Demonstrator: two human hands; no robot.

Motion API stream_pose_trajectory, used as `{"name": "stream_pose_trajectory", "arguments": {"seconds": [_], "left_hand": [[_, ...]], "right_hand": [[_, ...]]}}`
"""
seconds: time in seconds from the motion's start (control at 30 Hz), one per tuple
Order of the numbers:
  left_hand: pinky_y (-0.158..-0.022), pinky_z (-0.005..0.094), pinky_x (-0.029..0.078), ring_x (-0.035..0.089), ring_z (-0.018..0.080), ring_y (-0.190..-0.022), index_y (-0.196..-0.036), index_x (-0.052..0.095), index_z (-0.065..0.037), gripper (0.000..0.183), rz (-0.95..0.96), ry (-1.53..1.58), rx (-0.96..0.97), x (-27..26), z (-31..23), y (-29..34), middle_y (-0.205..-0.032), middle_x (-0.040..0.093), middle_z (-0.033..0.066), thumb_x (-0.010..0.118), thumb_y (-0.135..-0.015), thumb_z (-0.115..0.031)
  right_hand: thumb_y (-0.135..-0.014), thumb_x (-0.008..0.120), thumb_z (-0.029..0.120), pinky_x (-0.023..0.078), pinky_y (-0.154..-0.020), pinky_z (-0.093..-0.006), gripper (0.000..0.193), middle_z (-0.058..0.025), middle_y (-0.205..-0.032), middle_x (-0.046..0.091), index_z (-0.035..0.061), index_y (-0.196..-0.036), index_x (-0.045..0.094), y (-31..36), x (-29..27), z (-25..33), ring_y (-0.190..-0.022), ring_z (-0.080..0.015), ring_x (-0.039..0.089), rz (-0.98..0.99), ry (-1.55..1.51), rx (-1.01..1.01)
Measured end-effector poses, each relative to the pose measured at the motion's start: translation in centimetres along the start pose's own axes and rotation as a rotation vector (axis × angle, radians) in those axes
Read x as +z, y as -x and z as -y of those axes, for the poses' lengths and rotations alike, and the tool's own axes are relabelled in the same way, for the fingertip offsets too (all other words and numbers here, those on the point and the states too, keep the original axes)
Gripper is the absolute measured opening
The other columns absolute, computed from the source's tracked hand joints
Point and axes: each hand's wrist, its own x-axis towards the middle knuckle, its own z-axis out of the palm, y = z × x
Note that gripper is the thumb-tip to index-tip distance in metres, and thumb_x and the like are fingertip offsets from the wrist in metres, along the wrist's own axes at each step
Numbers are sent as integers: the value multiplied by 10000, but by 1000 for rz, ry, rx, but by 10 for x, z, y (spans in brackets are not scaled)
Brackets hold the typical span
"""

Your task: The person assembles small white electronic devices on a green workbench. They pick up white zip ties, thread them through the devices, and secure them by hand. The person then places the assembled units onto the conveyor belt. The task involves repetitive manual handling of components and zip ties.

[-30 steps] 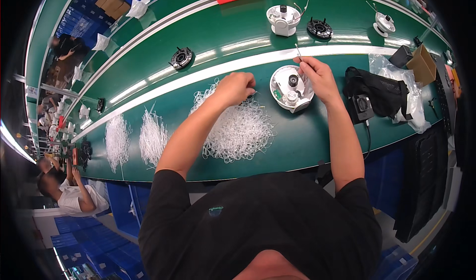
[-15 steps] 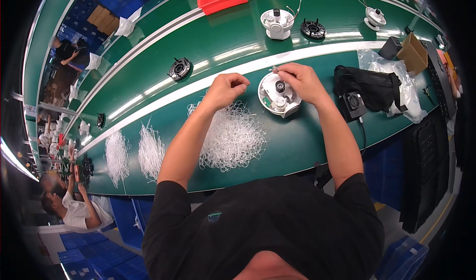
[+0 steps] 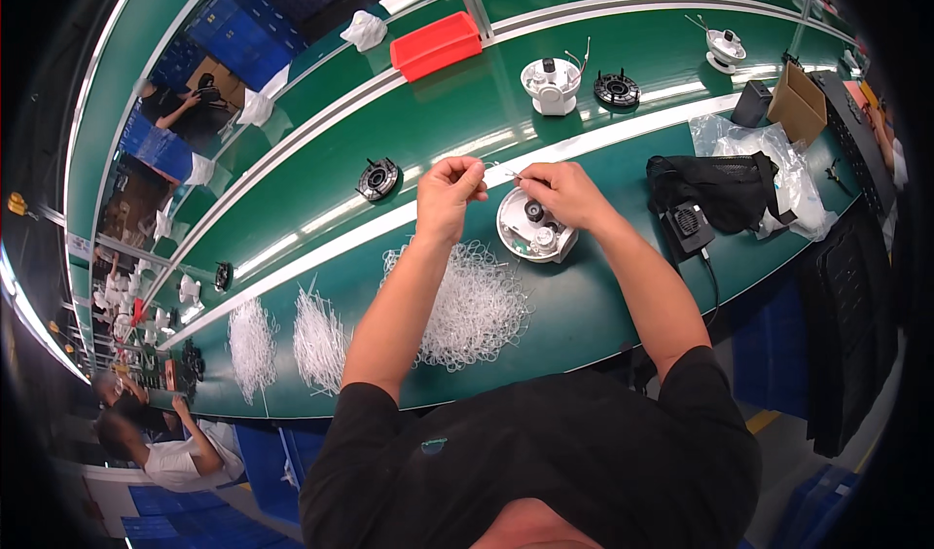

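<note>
Two hands pinch one thin white tie above a round white housing.
Left hand point(image 3: 449, 191) and right hand point(image 3: 561, 191) each clamp the tie point(image 3: 504, 171); housing point(image 3: 536, 226) sits on the green tabletop point(image 3: 623, 286) beside a tie pile point(image 3: 467, 306).

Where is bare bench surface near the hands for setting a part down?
Bare green bench lies between the white round housing and the black pouch. It is crowded left of the housing, where the white tie heap spreads under the left hand.

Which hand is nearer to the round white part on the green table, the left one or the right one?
The right. The right hand is directly above the round white part, overlapping its upper edge. The left hand is raised to its left, apart from it, over the green table.
</note>
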Motion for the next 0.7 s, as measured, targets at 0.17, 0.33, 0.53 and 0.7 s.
{"name": "stream_pose_trajectory", "arguments": {"seconds": [0.17,0.33,0.53,0.7], "left_hand": [[-649,285,593,685,175,-753,-1043,637,12,155,34,254,-90,6,0,4,-919,696,99,673,-945,-102],[-613,265,576,676,146,-735,-1005,629,-19,155,132,329,-213,1,1,5,-887,695,85,660,-963,-166],[-546,231,505,620,107,-660,-1000,635,-39,152,85,274,-227,11,6,8,-843,672,45,661,-966,-185],[-536,220,474,601,93,-660,-994,649,-35,154,99,98,-200,14,16,10,-843,661,30,688,-949,-177]], "right_hand": [[-904,640,199,495,-635,-317,210,-104,-749,693,22,-978,726,0,2,-2,-652,-173,636,-45,27,-33],[-903,644,196,489,-627,-316,211,-106,-744,689,14,-975,722,1,1,0,-640,-156,613,-52,-7,-17],[-894,634,224,503,-644,-376,216,-145,-760,695,39,-953,729,2,3,-5,-658,-270,660,-76,-31,-48],[-894,635,224,497,-628,-371,219,-146,-754,691,34,-952,727,2,4,-6,-647,-260,651,-91,-40,-21]]}}
